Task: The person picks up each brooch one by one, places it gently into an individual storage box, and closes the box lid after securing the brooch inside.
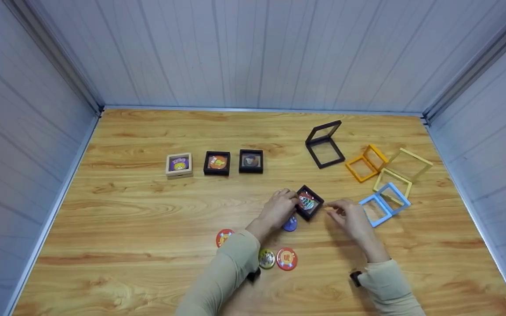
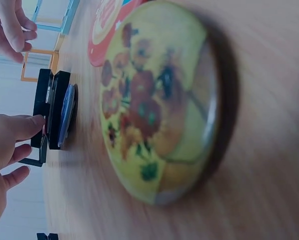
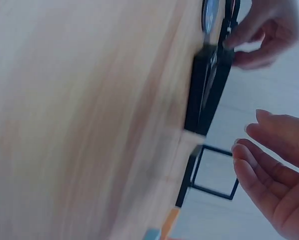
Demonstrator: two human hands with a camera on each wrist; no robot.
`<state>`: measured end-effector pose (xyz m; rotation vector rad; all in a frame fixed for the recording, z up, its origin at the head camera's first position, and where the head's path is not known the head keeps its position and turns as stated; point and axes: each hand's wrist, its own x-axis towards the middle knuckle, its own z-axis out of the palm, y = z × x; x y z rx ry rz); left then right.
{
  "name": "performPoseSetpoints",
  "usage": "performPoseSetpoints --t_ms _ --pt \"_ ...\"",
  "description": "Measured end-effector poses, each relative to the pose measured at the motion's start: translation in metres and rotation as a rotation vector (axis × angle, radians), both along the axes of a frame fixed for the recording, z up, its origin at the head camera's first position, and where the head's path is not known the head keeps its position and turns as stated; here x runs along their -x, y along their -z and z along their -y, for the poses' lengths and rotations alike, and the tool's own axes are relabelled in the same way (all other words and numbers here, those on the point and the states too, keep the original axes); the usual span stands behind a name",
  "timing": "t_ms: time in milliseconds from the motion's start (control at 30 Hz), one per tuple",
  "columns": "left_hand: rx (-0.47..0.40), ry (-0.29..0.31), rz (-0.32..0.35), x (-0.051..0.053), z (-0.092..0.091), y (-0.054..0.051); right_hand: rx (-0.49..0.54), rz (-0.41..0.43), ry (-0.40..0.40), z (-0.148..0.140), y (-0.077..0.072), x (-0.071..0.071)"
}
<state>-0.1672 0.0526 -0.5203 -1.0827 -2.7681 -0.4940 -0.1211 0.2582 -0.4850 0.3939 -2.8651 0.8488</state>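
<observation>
A small black display frame (image 1: 309, 202) with a red, white and green piece showing behind its clear window sits turned at an angle on the table. My left hand (image 1: 278, 209) grips its left corner with thumb and fingers. From the left wrist view, the frame's two halves (image 2: 52, 107) stand slightly apart. Just off the frame's right corner is my right hand (image 1: 350, 219), fingers loosely bent and holding nothing. A blue round badge (image 1: 290, 224) lies against the frame's near side, partly hidden by the left hand.
Red badges (image 1: 287, 259) and a yellow floral badge (image 1: 266, 259) lie nearer me. Further back stand a cream frame (image 1: 179, 165) and two black frames (image 1: 217, 163) with contents. Unfolded black (image 1: 325, 151), orange (image 1: 362, 168), yellow (image 1: 393, 182) and blue frames (image 1: 376, 210) stand at right.
</observation>
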Motion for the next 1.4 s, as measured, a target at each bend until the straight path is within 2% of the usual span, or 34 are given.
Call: performPoseSetpoints --t_ms 167,333,600,767,1000,1233,1400 --pt "0.021 -0.004 -0.053 0.0 0.001 -0.002 -0.004 -0.11 0.025 -0.019 -0.003 -0.001" --pt "0.04 -0.002 -0.089 0.002 0.005 -0.002 0.002 -0.165 0.072 -0.038 -0.005 -0.004" --pt "0.022 0.004 -0.1 0.005 0.02 -0.003 -0.014 -0.301 0.158 -0.063 -0.008 -0.004" --pt "0.014 -0.017 -0.085 0.006 0.032 -0.003 -0.024 -0.343 0.205 -0.077 -0.011 -0.002" --pt "0.003 -0.062 -0.029 0.005 0.048 -0.004 -0.126 -0.252 0.357 -0.094 -0.018 -0.006" --pt "-0.02 -0.103 -0.046 0.005 0.065 -0.002 -0.203 -0.122 0.405 -0.108 -0.018 -0.005" --pt "-0.051 -0.128 -0.019 0.004 0.078 -0.001 -0.217 -0.045 0.428 -0.114 -0.017 -0.004"
